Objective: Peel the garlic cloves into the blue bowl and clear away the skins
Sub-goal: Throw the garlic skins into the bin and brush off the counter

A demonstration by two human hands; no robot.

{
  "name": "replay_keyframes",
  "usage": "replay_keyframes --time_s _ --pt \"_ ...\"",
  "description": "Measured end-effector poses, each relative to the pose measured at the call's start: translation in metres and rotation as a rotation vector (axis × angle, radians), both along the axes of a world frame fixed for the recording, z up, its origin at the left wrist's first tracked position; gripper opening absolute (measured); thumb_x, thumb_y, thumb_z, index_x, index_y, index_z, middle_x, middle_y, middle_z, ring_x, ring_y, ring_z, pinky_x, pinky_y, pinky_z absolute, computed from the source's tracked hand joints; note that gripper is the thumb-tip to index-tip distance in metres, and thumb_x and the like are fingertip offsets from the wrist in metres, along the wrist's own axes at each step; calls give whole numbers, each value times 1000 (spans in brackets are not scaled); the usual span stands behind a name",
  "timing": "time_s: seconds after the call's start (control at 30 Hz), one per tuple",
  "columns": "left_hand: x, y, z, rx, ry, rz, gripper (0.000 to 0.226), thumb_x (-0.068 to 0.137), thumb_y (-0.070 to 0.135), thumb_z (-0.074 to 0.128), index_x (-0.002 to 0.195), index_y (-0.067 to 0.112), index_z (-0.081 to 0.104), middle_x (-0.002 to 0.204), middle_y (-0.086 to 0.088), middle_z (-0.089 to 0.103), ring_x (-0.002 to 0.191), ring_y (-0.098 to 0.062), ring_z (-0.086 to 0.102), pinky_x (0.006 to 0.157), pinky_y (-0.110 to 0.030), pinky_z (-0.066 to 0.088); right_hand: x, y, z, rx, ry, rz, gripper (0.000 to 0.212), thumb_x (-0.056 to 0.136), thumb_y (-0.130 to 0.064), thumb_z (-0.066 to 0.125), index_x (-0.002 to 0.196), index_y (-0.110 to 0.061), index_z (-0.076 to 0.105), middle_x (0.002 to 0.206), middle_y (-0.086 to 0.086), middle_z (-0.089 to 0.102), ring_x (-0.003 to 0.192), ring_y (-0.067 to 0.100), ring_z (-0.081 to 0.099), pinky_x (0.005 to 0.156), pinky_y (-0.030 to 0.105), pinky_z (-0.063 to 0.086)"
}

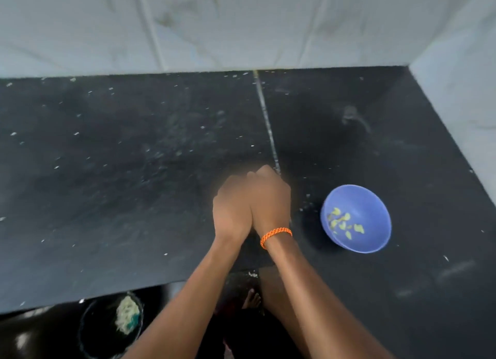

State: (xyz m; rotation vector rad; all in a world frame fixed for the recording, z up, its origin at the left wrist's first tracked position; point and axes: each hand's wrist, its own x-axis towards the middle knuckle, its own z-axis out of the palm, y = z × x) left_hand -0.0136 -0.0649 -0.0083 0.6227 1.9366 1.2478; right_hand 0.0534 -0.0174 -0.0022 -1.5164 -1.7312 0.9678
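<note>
Blue bowl [373, 197] right of my hands holds peeled cloves [345, 222]; left hand [232, 208], right hand [271, 197] pressed together, grip contents hidden; skin flecks left on surface [107, 144].

Soft, fairly dim light is falling evenly across the frame, coming mostly from above. Motion blur is smearing the whole view, worst around the left hand [232, 211] and right hand [271, 200] at centre. The blue bowl [375, 197] is casting a faint shadow leftward. Wide-angle distortion is bending the counter [134, 171] edges. Glare is glinting at lower left.
</note>
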Motion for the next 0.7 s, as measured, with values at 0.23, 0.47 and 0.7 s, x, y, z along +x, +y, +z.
replay_keyframes --time_s 0.23,0.47,0.7 --pt "82 53 -2 -27 93 -210 28 104 10 57 84 22 73 78 7 75 72 -11 68 67 -36 55 97 39 1 67 -141 -154 17 99 -4 56 97 -18 66 100 -4 65 95 15 58 77 30 50" --pt "139 66 -4 -30 221 -355 13 91 27 82 92 33 70 82 9 72 76 -11 69 68 -34 57 188 53 -3 131 -248 -354 18 97 -1 60 99 -17 70 101 -4 64 98 17 51 75 25 42" --pt "135 66 -4 -85 308 -415 27 85 7 71 96 32 73 80 5 68 75 -19 66 69 -38 57 218 37 -20 130 -307 -487 31 95 0 61 121 -12 72 114 6 60 105 26 54 79 33 45"
